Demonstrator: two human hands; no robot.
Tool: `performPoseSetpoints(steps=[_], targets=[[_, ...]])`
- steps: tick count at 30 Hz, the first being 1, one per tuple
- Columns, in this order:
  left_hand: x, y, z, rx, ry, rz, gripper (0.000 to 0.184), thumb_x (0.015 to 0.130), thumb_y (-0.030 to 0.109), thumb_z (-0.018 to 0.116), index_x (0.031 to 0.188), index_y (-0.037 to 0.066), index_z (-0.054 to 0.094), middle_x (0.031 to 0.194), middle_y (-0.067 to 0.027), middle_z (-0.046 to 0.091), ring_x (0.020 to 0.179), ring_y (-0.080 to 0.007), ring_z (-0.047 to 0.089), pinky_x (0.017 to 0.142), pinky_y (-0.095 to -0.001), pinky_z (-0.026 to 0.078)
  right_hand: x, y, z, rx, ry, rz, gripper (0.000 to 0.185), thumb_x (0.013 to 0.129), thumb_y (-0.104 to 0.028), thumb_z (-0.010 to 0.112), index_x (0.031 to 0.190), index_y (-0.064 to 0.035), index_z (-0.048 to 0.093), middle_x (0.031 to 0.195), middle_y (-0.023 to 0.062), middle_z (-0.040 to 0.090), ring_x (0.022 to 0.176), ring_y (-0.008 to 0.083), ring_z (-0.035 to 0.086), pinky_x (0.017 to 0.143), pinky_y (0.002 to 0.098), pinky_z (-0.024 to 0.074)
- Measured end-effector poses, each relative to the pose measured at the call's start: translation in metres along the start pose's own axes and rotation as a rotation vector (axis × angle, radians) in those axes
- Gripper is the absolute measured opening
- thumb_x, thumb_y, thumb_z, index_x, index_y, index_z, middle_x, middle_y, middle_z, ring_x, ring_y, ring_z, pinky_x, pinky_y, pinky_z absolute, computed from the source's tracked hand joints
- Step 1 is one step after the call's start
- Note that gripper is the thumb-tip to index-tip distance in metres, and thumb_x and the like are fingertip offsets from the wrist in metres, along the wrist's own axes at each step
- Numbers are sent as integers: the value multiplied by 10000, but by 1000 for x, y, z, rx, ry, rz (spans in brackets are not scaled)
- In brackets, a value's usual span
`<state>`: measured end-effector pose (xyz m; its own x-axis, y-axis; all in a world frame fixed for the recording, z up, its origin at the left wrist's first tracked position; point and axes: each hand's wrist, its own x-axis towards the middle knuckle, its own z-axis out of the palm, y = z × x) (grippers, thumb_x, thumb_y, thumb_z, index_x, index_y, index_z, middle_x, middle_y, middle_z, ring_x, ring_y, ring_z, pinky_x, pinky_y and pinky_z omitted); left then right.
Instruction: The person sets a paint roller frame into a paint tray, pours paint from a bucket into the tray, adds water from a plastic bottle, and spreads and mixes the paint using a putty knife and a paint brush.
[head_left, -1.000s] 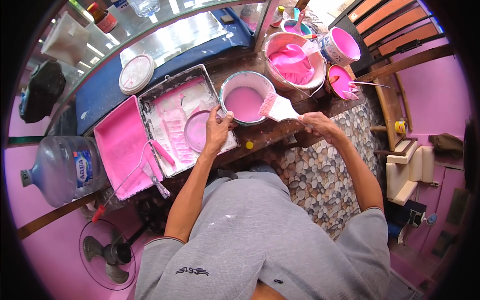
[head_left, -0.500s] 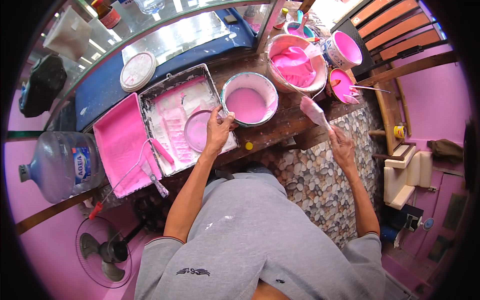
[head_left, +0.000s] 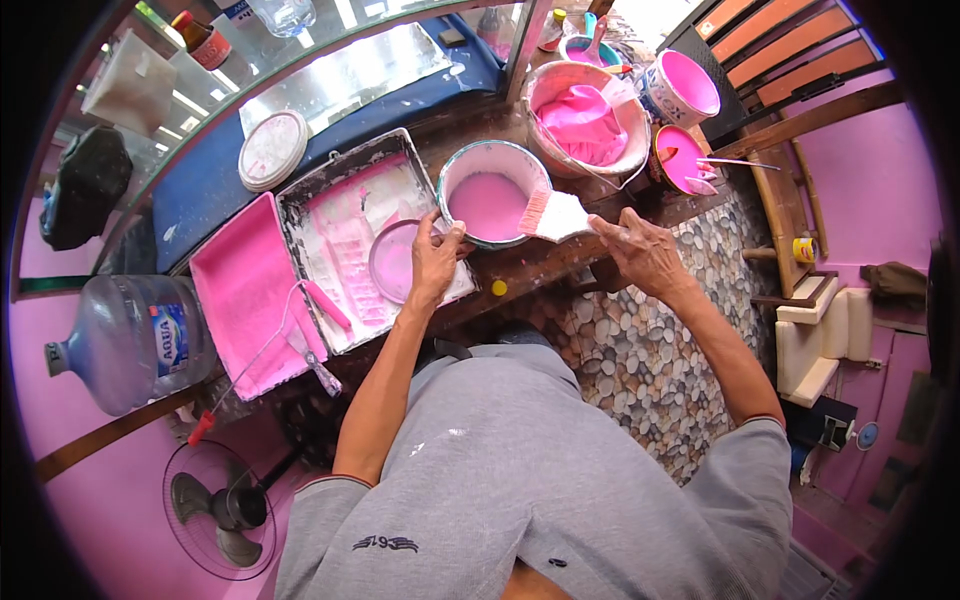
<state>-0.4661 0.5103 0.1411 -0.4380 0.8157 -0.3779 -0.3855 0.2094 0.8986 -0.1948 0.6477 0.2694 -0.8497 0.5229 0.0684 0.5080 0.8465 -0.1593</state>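
Note:
My right hand is closed on the handle of a wide paintbrush. Its pink-stained bristles point left and overlap the near right rim of a paint bucket. Thin pink paint lies in the bottom of that bucket. On the bucket's left side, my left hand grips the edge, fingers curled at the rim. A round lid with pink residue lies just left of this hand, on a black-rimmed paint tray.
Left of these sit a pink roller tray, a paint roller and a large water bottle. To the right stand a bucket holding pink cloth, a white pail and a pink paint can. A fan is low left.
My right hand has moved left and turned the paintbrush, bringing its bristles from beyond the bucket's right side to its near right rim. My left hand keeps its hold on the bucket.

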Motion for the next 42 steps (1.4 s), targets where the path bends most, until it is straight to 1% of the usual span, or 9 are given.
performPoseSetpoints(steps=[13,16,19,24,32,34,38,40,42], targets=[[-2,5,0,-90,-12,3,530,904,187,625,1346,30,378,904,-106,653,724,-160,651,671,-289,542,-67,49,-25,-252,-141,201,216,938,-168,464,1074,-105,618,885,149,574,740,288,609,644,394,485],[-1,6,-2,-28,-39,-24,598,900,230,638,1380,51,329,983,-158,640,797,-193,657,731,-316,542,-73,46,-16,40,-32,455,233,970,-223,467,999,-75,646,731,79,585,607,206,582,560,331,448],[1,6,-2,-29,-47,-30,595,901,229,636,1381,55,330,976,-159,639,787,-189,657,725,-312,544,-46,13,6,869,31,646,317,961,-307,538,903,-13,642,623,-61,450,561,25,393,496,199,317],[0,6,-2,-8,-34,-24,578,904,223,631,1375,57,339,964,-147,641,779,-183,659,711,-304,548,-11,-9,42,1148,-148,723,332,955,-324,526,839,-29,625,617,-54,446,561,38,380,510,214,301],[0,4,-1,-33,-23,-25,555,909,201,623,1369,61,348,951,-140,643,767,-179,657,700,-299,553,-56,46,41,935,-294,817,371,931,-361,543,896,-7,650,621,-22,503,561,50,437,491,238,334],[1,6,-1,-31,-27,-41,550,908,199,623,1368,66,351,954,-142,644,757,-176,655,695,-294,550,-92,73,61,455,-180,834,342,939,-316,537,971,1,660,642,24,579,591,100,535,518,268,400],[0,5,-2,-33,-31,-32,554,906,199,628,1370,72,353,959,-143,644,757,-173,655,693,-291,546,-86,34,30,515,125,856,284,929,-263,558,1060,-32,658,765,82,654,699,177,617,589,310,461],[-1,5,0,-46,-10,-7,563,902,207,632,1364,31,363,886,-107,661,733,-156,651,673,-284,534,-63,16,28,289,506,456,243,902,-199,594,1103,-74,651,823,97,636,723,230,609,616,343,478],[-2,7,1,-46,-11,-9,562,901,205,634,1363,30,364,886,-106,661,729,-156,650,675,-283,535,-40,-4,23,238,454,416,253,889,-184,604,1123,-96,644,827,93,606,710,233,598,619,349,482]])
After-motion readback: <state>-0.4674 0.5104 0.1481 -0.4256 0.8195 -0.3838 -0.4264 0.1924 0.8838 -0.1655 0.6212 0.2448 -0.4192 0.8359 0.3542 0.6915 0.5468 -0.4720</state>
